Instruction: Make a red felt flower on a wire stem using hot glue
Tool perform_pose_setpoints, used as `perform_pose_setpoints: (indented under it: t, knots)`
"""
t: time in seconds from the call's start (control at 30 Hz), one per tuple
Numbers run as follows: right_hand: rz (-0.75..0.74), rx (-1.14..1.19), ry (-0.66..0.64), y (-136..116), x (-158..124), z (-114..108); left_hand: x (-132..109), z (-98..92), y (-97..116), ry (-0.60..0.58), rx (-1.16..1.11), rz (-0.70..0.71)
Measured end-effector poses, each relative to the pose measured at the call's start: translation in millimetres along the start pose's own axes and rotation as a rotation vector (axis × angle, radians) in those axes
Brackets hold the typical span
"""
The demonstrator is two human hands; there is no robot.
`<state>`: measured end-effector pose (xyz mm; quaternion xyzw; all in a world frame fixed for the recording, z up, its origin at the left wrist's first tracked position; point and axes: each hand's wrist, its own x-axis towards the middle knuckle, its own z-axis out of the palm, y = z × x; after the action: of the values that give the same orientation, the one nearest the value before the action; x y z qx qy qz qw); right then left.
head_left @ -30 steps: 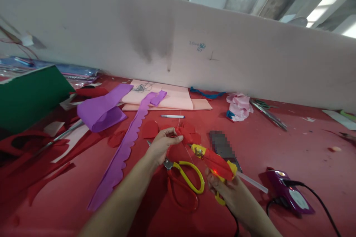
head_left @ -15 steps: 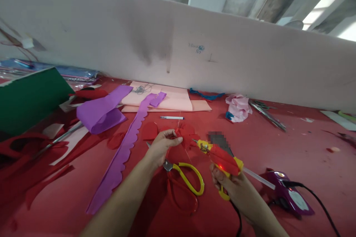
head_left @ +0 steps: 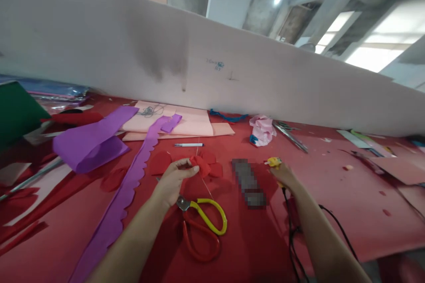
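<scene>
My left hand point(head_left: 172, 179) pinches a small red petal-shaped piece point(head_left: 200, 167) between thumb and fingers. A thin pale strand runs past that piece. My right hand point(head_left: 283, 174) grips a yellow-and-red glue gun point(head_left: 274, 162), mostly hidden behind the hand, its tip pointing left. Below my left hand lie scissors point(head_left: 210, 219) with one yellow and one red handle. Other red cut pieces point(head_left: 161, 163) rest on the table beside the left hand. A white marker point(head_left: 189, 145) lies just beyond them. Between my hands is a dark, blurred-out rectangular object point(head_left: 249, 183).
A scalloped purple strip point(head_left: 133, 185) and a folded purple sheet point(head_left: 83, 141) lie on the left, near red scraps. Pale pink sheets point(head_left: 192, 119) are at the back by the white partition point(head_left: 133, 44). Crumpled pink material point(head_left: 262, 129) lies back right; black cords point(head_left: 292, 239) hang at front right.
My right hand has carried the glue gun to the right, away from the red piece. The left hand still holds that piece. The whole view has turned to the right.
</scene>
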<state>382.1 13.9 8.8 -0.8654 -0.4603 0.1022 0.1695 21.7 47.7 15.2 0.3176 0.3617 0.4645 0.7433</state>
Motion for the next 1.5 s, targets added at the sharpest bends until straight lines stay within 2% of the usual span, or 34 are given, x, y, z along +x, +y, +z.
perform_pose_setpoints:
  t: [0.13,0.23,0.33,0.4,0.47,0.53,0.6,0.67,0.7,0.83,1.0,1.23,1.5]
  knots:
    - [0.088,-0.109,-0.044,1.4,2.8,0.9,2.1,-2.1,0.1,-0.010,0.031,0.001]
    - [0.101,-0.104,-0.012,-7.1,-13.2,-9.5,2.9,-2.6,-1.4,0.003,0.025,0.005]
    - [0.055,-0.005,0.059,-31.0,-43.2,-20.3,1.3,-1.3,-3.2,0.022,0.013,-0.004]
    - [-0.057,0.135,0.071,-57.3,-67.7,-18.0,-0.1,-0.3,-4.3,-0.013,-0.003,-0.019]
    - [-0.207,0.313,-0.013,-88.8,-93.0,-5.8,-0.8,0.1,-5.2,-0.042,-0.021,-0.020]
    - [-0.318,0.502,-0.165,-119.8,-115.6,12.8,-0.5,-0.4,-5.7,-0.057,-0.025,-0.018]
    - [-0.321,0.914,-0.471,-144.1,-131.9,32.4,0.2,-0.9,-5.2,-0.044,-0.043,0.002]
    - [-0.305,1.104,-0.591,-158.5,-139.9,48.4,0.9,-0.8,-4.4,-0.034,-0.065,0.032]
    - [-0.305,1.121,-0.585,-162.1,-141.2,54.2,1.2,-0.6,-4.0,-0.029,-0.074,0.043]
    - [-0.335,1.019,-0.441,-163.6,-137.0,63.8,2.0,0.1,-5.3,0.002,-0.090,0.051]
    - [-0.278,0.971,-0.344,-162.2,-129.8,59.9,2.9,-0.4,-8.3,-0.007,-0.063,0.076]
    - [-0.272,1.004,-0.318,-159.6,-126.3,62.1,1.3,0.5,-6.5,-0.006,-0.033,0.113]
    - [-0.283,1.017,-0.375,-154.0,-126.8,58.8,0.7,1.4,-4.1,-0.075,0.107,0.164]
